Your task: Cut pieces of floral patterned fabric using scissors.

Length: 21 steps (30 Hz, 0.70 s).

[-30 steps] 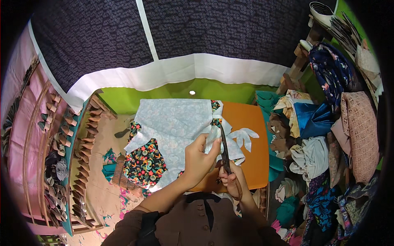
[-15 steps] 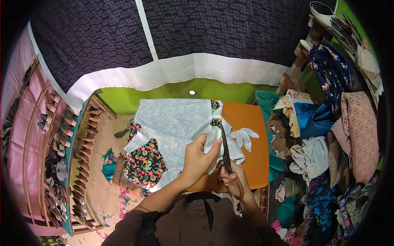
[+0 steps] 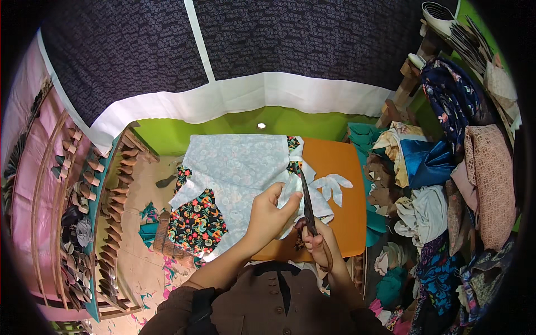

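Observation:
A large cloth [image 3: 234,159] lies with its pale underside up, and its folded-over parts show black floral print. My left hand [image 3: 269,215] is closed, pinching a pale piece [image 3: 291,188] between thumb and fingers at the cloth's right part; whether this is cloth or a pattern piece I cannot tell. In my right hand [image 3: 318,245] is a pair of dark scissors [image 3: 308,204], fingers wrapped round the handles. The blades point away from me, close beside my left thumb and along the pale piece. A pale leaf-shaped scrap [image 3: 336,184] lies to the right of the blades.
Under the cloth is an orange tabletop [image 3: 349,206]. Folded fabrics [image 3: 424,215] are heaped on the right. On the left stands a rack of shoe lasts [image 3: 118,206]. Coloured scraps [image 3: 148,231] litter the floor. A dark patterned curtain [image 3: 296,42] hangs ahead.
The scissors and my right hand have shifted very slightly. The cloth and my left hand stay almost in place.

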{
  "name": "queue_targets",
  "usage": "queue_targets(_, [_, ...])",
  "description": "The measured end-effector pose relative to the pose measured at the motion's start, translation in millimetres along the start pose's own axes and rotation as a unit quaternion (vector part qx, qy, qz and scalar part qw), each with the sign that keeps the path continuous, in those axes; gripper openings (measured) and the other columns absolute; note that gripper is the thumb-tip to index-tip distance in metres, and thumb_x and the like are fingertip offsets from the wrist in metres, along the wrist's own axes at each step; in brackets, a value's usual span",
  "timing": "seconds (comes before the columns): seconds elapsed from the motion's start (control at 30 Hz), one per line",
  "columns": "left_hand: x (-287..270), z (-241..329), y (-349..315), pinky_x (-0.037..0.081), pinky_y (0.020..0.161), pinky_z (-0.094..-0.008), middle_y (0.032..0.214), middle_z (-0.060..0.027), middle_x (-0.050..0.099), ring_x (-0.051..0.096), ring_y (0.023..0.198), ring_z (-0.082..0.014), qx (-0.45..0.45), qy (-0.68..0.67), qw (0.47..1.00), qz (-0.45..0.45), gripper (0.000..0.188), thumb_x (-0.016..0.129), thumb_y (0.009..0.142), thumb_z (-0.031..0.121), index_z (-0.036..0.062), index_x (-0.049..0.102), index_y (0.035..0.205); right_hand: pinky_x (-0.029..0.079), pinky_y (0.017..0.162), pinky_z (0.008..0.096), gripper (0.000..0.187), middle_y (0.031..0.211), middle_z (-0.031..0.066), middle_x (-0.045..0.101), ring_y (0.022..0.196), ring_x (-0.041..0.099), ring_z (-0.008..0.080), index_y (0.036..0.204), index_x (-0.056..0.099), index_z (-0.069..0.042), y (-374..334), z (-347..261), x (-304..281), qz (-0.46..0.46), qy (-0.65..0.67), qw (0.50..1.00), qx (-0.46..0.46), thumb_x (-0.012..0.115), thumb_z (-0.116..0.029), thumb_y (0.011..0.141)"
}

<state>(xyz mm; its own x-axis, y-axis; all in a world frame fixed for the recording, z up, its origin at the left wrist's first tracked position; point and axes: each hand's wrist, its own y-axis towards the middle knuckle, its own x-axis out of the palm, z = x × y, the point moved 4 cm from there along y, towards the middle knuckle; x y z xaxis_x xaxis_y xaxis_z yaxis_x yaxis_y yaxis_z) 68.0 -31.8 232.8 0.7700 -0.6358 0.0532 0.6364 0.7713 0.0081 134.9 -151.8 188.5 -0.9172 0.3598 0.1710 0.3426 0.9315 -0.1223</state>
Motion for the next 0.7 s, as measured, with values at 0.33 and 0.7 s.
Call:
queue_targets(0.33, [-7.6,1.6,4.1,0.025,0.040,-0.0251,0.048,-0.0030,0.035,0.030,0.047,-0.0055,0.065,0.143,0.987,-0.018,0.028,0.053,0.083,0.025,0.0006,0.048,0.070,0.030,0.047,0.0223,0.074,0.054,-0.0022,0.038,0.051,0.038,0.0069,0.089,0.051,-0.001,1.6,-5.4,-5.1,0.036,-0.161,0.984,-0.066,0.042,-0.072,0.067])
queue_targets(0.7, [-3.1,-0.1,-2.5,0.025,0.038,-0.0244,0.045,-0.0033,0.033,0.029,0.046,-0.0044,0.056,0.104,0.993,-0.002,0.030,0.054,0.082,0.023,-0.0006,0.047,0.065,0.024,0.045,0.0154,0.078,0.066,-0.0038,0.034,0.053,0.030,0.0019,0.091,0.043,-0.001,0.8,-4.1,-2.0,0.024,-0.121,0.991,-0.056,0.043,-0.074,0.063])
